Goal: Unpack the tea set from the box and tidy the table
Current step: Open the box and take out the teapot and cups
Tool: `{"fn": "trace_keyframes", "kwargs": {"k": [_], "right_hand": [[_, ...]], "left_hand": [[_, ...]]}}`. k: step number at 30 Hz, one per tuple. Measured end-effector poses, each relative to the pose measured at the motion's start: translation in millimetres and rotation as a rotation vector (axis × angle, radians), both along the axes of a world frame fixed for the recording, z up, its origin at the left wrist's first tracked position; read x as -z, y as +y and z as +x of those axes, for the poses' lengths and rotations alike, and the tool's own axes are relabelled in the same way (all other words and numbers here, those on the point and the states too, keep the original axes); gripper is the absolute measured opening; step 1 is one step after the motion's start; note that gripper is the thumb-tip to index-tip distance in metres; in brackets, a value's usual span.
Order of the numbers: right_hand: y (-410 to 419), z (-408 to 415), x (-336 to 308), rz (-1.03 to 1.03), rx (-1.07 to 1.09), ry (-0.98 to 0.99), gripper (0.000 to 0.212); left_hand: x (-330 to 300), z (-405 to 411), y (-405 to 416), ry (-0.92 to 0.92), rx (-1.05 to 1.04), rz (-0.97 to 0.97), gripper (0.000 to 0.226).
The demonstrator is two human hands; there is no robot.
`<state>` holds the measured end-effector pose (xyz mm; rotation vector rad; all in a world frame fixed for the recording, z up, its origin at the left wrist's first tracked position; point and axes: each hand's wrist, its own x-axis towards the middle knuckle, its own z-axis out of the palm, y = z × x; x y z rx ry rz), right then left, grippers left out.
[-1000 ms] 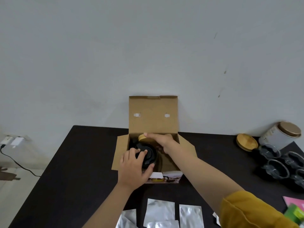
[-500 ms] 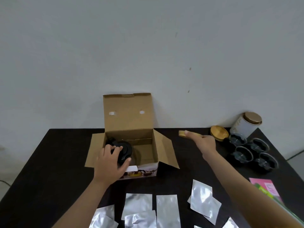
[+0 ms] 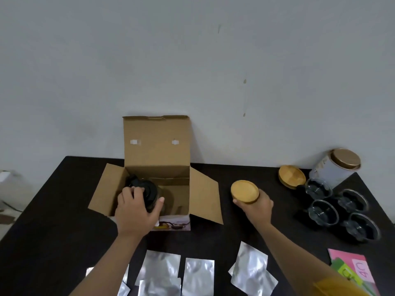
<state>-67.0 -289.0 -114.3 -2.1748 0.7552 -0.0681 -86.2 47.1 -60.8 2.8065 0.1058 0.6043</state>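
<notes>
Dark desk (image 3: pixel 53 210) under a bare wall, and the round wooden lid (image 3: pixel 244 191) has come out of the cardboard box (image 3: pixel 157 150) in the right hand (image 3: pixel 256 207), now gripped just right of the open flap. The left hand (image 3: pixel 136 210) still clasps the black teapot (image 3: pixel 147 192) inside. One more piece out; the pot looks next.

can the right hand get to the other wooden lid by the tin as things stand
Probably not to grasp it: the right hand already holds a wooden lid. The path to the other wooden lid looks clear, though the glass cups sit close beside it.
</notes>
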Motion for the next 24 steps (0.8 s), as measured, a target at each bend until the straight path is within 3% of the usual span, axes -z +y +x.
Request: {"fn": "trace_keyframes", "kwargs": {"k": [8, 13, 16, 20, 24], "right_hand": [[3, -1, 23, -0.151, -0.084, -0.004, 0.113], [9, 2, 12, -0.01, -0.041, 0.009, 0.118], [40, 4, -19, 0.03, -0.052, -0.199, 0.099], [109, 10, -80, 0.126, -0.305, -0.519, 0.059], [175, 16, -118, 0.172, -0.693, -0.388, 0.042]], "left_hand": [[-1, 4, -3, -0.011, -0.02, 0.009, 0.074], [0, 3, -4, 0.02, -0.008, 0.002, 0.074], [-1, 4, -4, 0.026, 0.003, 0.006, 0.075], [-3, 1, 1, 0.059, 0.024, 0.081, 0.079], [-8, -5, 12, 0.204, -0.007, 0.09, 0.095]]}}
